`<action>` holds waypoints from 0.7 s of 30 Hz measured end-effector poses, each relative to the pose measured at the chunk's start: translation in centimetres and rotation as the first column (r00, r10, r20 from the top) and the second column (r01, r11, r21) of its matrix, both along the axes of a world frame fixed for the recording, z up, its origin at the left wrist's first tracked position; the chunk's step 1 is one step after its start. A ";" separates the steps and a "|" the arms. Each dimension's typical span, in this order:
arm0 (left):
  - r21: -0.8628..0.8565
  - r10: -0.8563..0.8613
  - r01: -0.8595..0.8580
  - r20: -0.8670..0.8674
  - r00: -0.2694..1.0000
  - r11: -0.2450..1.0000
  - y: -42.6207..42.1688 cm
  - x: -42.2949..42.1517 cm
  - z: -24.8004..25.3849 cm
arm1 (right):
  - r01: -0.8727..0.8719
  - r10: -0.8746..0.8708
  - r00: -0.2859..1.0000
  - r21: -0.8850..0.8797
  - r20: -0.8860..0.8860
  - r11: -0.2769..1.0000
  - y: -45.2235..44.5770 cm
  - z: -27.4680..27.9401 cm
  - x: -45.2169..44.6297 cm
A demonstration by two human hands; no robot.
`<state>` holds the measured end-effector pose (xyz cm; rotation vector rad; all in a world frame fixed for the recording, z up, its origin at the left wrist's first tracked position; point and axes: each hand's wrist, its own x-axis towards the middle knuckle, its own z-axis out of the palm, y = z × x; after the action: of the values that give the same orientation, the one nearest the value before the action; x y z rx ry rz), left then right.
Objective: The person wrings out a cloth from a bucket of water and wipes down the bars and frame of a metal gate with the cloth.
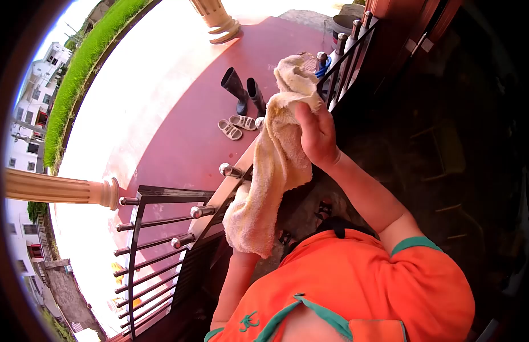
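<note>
A pale yellow and pinkish towel stretches from the gate bars down toward my left side, its upper part bunched near the railing end. My right hand is closed on the towel's upper part, thumb on the near side and the other fingers mostly hidden behind the cloth. The lower end of the towel covers my left hand; only the wrist and forearm show, so its fingers cannot be seen. Beside the towel runs a dark metal gate with rounded silvery knobs.
Outside, black rubber boots and light sandals stand on the reddish floor. A fluted column rises at the left. At the upper right are a grey bucket and a wooden door. The room at right is dark.
</note>
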<state>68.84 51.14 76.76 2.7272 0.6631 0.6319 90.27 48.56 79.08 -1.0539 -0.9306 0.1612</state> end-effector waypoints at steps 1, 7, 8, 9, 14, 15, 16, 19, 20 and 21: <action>-0.032 0.017 -0.018 -0.029 0.999 0.999 0.0 1.5 1.1 | 0.056 -0.044 0.984 -0.067 0.173 0.996 1.1 -2.1 0.7; 0.086 -0.159 0.157 0.022 0.987 0.984 -0.4 7.1 3.0 | 0.288 0.154 0.532 -0.349 0.833 0.892 2.4 -6.0 4.3; 0.080 -0.162 0.166 -0.056 0.985 0.983 -0.8 8.4 4.3 | 0.266 0.190 0.517 -0.368 0.835 0.891 2.3 -5.6 4.7; 0.078 -0.162 0.173 -0.128 0.979 0.982 -1.1 9.5 5.4 | 0.245 0.223 0.495 -0.381 0.839 0.891 2.3 -5.4 5.2; 0.032 -0.183 0.186 -0.072 0.980 0.982 0.5 11.2 5.8 | 0.228 -0.127 0.462 0.020 0.878 0.974 0.4 -8.3 6.8; -0.001 -0.199 0.200 -0.116 0.973 0.980 0.0 12.0 7.4 | 0.160 -0.057 0.583 -0.046 0.810 0.986 -0.3 -8.4 7.0; 0.002 -0.208 0.209 -0.068 0.976 0.978 0.0 12.5 7.4 | 0.086 0.017 0.688 -0.105 0.725 0.991 -1.0 -8.5 7.2; 0.051 -0.265 0.271 -0.099 0.959 0.961 -0.4 15.8 8.6 | -0.524 0.503 0.851 -0.192 -0.147 0.830 -3.5 -9.1 8.8; 0.069 -0.287 0.298 -0.141 0.948 0.952 -0.7 17.4 8.9 | -0.693 0.621 0.566 0.094 -0.542 0.714 -4.7 -8.0 9.1; 0.093 -0.341 0.359 -0.168 0.925 0.929 -0.6 18.9 8.7 | -0.679 0.659 0.110 0.428 -0.744 0.596 -5.6 -6.8 9.3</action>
<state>87.73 50.52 85.46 2.9230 0.1558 0.3957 99.58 42.99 72.24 -0.3070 -0.3523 1.4036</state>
